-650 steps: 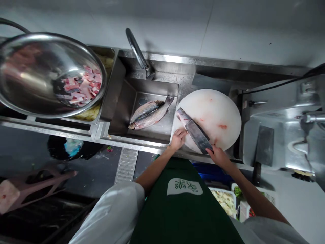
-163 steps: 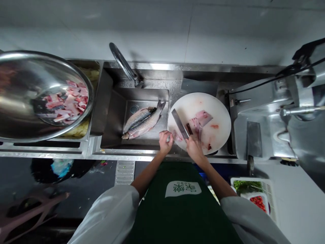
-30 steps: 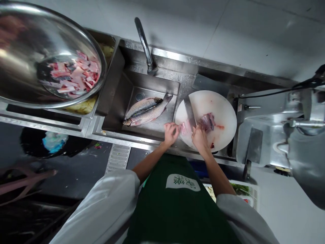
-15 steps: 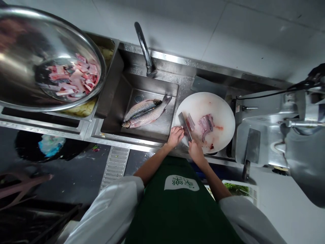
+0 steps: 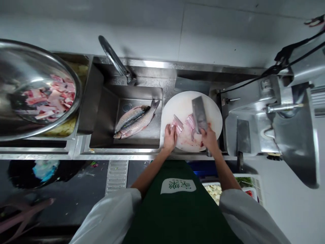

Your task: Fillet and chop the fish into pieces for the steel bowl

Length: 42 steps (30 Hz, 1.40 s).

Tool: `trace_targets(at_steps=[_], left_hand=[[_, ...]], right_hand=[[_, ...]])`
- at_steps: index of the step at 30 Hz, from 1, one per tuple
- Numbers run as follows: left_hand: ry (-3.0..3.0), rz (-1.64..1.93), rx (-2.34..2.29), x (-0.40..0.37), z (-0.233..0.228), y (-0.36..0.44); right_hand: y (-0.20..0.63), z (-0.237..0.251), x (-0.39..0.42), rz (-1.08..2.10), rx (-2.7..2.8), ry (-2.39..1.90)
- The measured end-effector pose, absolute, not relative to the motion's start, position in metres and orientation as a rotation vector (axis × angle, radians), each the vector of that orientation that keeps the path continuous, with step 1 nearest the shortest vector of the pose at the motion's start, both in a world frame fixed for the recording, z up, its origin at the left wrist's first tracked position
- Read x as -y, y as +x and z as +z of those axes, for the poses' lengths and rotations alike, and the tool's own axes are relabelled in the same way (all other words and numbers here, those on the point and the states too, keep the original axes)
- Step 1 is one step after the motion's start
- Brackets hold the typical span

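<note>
Gripping the broad steel cleaver (image 5: 199, 114) by its handle with the right hand (image 5: 209, 139), blade raised flat over the round white cutting board (image 5: 184, 103). Pressing closed left-hand (image 5: 169, 137) fingers onto pale pink, silver-skinned fish pieces (image 5: 183, 126) lying cut and glistening at the board's near edge. Lying side by side in the steel sink (image 5: 106, 108) just left: two whole grey fish (image 5: 135, 119).

So there's 2 whole fish (image 5: 135, 119) lying side by side in the sink (image 5: 106, 112), tap (image 5: 115, 61) arching over it. Far left, a big steel bowl (image 5: 73, 108) full of pink chopped pieces (image 5: 48, 100). A 2nd cleaver (image 5: 243, 137) rests on the right by a metal machine (image 5: 286, 115).
</note>
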<state>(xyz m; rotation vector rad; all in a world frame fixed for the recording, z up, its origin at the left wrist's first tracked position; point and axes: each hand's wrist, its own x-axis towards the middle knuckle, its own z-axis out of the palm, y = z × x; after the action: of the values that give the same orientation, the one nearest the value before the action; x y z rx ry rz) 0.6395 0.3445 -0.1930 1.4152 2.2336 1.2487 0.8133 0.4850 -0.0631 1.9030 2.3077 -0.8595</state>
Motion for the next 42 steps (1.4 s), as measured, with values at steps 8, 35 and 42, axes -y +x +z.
trace_targets(at_steps=[8, 35, 42], left_hand=[[1.392, 1.258, -2.222, -0.445, -0.181, 0.672], [1.283, 1.554, -2.499, -0.387, -0.118, 0.566], [1.031, 1.799, -2.968, -0.265, -0.052, 0.32]], right_hand=[[0.94, -0.096, -0.516, -1.865, -1.735, 2.078], [0.685, -0.079, -0.415, -1.886, -2.2, 1.336], [0.435, -0.021, -0.325, -1.927, -2.423, 0.751]])
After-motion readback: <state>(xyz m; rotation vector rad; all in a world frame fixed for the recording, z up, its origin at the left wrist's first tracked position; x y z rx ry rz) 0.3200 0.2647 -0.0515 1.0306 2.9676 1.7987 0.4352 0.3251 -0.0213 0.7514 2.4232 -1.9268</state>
